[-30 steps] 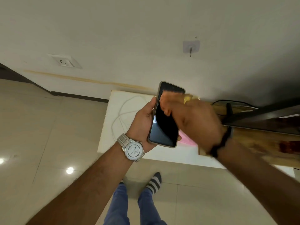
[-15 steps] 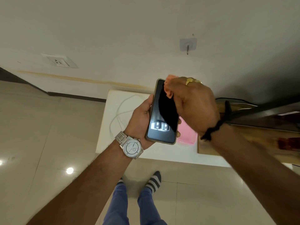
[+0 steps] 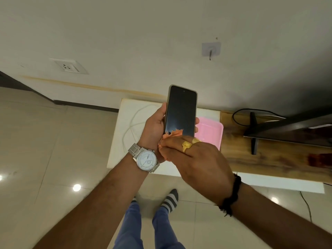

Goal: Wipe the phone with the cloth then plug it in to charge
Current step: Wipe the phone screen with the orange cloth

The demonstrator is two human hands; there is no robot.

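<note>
A dark-screened phone [image 3: 180, 110] in a pale case stands upright in my left hand [image 3: 154, 125], which grips its sides. My right hand [image 3: 195, 159], wearing two gold rings, presses a small orange cloth [image 3: 173, 133] against the phone's lower end. Most of the cloth is hidden under my fingers. A white charging cable [image 3: 132, 121] lies coiled on the white table [image 3: 124, 155] behind the phone. A white wall socket [image 3: 68, 66] sits low on the wall at the left.
A pink tray [image 3: 210, 132] rests on the white table behind my hands. To the right is a wooden shelf [image 3: 269, 159] with a black TV stand [image 3: 253, 133] and a black cord. A wall hook [image 3: 211, 49] hangs above. Tiled floor lies below.
My right hand with the cloth slid from the top of the screen down to its bottom edge, uncovering the screen. The left hand kept holding the phone.
</note>
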